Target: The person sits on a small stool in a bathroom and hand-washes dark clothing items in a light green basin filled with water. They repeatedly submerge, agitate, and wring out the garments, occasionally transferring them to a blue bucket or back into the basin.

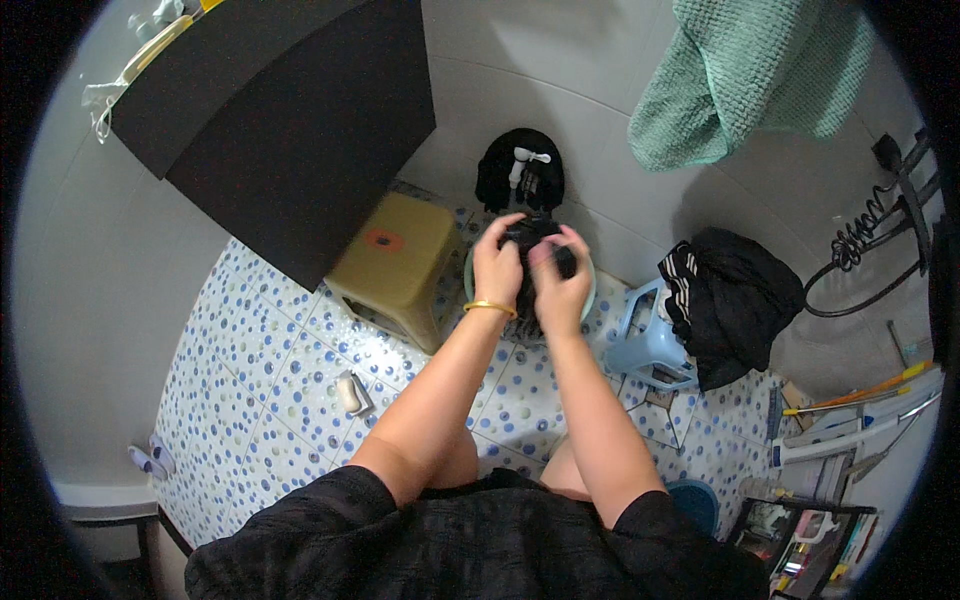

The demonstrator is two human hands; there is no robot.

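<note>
Both my left hand (500,262) and my right hand (560,281) grip a bunched black cloth (532,229), one on each side of it. The fingers curl around the fabric, and the right hand is a little blurred. A pale green basin (469,281) lies beneath the hands, its rim showing at the sides; dark material hangs over its near side. Just beyond, a white tap (519,169) projects from the wall, with black material around it. A gold bracelet (490,306) circles my left wrist.
A yellowish plastic stool (401,247) stands left of the basin, below a large black panel (300,127). At right, a blue stool (649,349) bears black clothing (739,307). Soap (348,395) sits in a dish on the tiled floor. A green towel (750,82) hangs above.
</note>
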